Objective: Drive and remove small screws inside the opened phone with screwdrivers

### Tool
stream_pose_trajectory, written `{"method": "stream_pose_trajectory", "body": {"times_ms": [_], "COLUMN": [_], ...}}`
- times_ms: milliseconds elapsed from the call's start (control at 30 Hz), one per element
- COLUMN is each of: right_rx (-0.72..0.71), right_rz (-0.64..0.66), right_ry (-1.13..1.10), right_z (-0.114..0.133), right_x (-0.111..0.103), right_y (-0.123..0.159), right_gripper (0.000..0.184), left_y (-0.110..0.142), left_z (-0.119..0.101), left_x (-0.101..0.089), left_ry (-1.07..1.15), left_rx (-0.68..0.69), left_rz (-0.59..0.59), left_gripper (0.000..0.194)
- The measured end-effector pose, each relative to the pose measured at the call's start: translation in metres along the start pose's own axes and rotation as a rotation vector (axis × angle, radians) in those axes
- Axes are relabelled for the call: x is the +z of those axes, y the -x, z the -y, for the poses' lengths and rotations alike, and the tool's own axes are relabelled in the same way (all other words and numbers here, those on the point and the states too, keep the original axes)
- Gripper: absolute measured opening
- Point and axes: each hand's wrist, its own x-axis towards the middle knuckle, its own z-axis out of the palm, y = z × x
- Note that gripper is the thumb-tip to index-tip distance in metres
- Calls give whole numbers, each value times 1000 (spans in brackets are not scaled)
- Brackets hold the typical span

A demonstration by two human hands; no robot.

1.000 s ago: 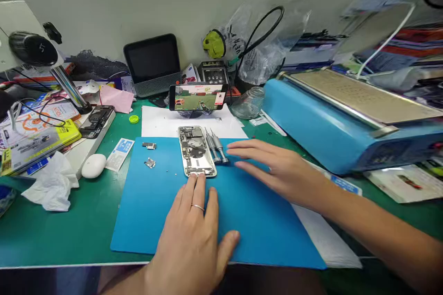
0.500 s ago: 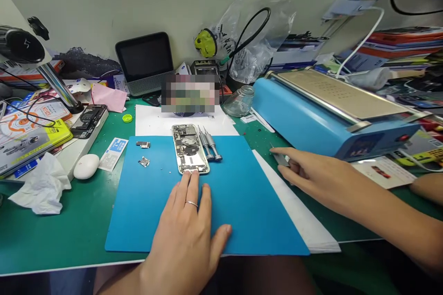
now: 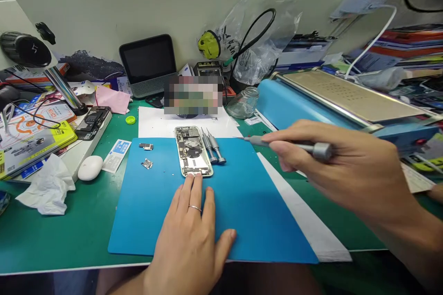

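Observation:
An opened smartphone [image 3: 194, 151] lies on a blue mat [image 3: 263, 221], its inner parts showing. My left hand [image 3: 192, 230] rests flat on the mat, fingers spread, with fingertips touching the phone's near end. Raised over the mat's right edge, my right hand [image 3: 311, 156] pinches a grey precision screwdriver [image 3: 256, 140], its tip pointing left. Two more screwdrivers [image 3: 213, 146] lie side by side along the phone's right edge. Left of the phone sit a small dark part [image 3: 146, 146] and a small metal part [image 3: 147, 163], with tiny specks nearby.
A blue machine with a flat top plate [image 3: 349, 94] stands at the right. Behind the mat are a glass jar [image 3: 245, 103] and a dark-screened device [image 3: 148, 64]. On the left lie a white case [image 3: 90, 168], crumpled tissue [image 3: 48, 186] and a yellow box [image 3: 38, 147].
My right hand has come up and toward me from beside the blue machine, now with a screwdriver in full view. My left hand stays at the phone. The view has shifted slightly.

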Motion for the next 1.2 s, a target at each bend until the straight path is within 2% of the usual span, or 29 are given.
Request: {"method": "stream_pose_trajectory", "body": {"times_ms": [33,133,167,267,333,533,667,833,933,1100,1200], "right_rx": [-83,-327,-361,-421,-441,-587,-653,-586,-443,-209,-145], "right_rz": [-12,-139,-164,-118,-113,-50,-66,-117,-120,-81,-91], "right_ry": [-108,-252,-282,-356,-375,-357,-295,-253,-286,-348,-444], "right_z": [4,6,4,-7,-15,-28,-33,-30,-22,-12,-14], "right_x": [8,40,51,80,92,97,95,90,88,89,92], "right_y": [-8,-29,-33,-36,-31,-24,-28,-26,-20,-10,-4], "right_gripper": [13,40,42,34,27,23,22,22,23,20,20], "left_y": [0,2,2,3,4,6,5,5,6,5,5], "left_z": [0,-1,-1,0,3,18,21,18,17,20,20], "left_x": [1,3,4,7,9,15,17,17,17,16,16], "left_ry": [-3,-23,-30,-52,-71,-135,-158,-154,-157,-195,-206], "left_rx": [4,8,7,14,37,170,194,175,147,201,198], "left_rz": [-4,-22,-31,-59,-67,-47,-43,-23,-33,-48,-34], "left_gripper": [63,63,64,64,65,76,80,79,78,84,84]}}
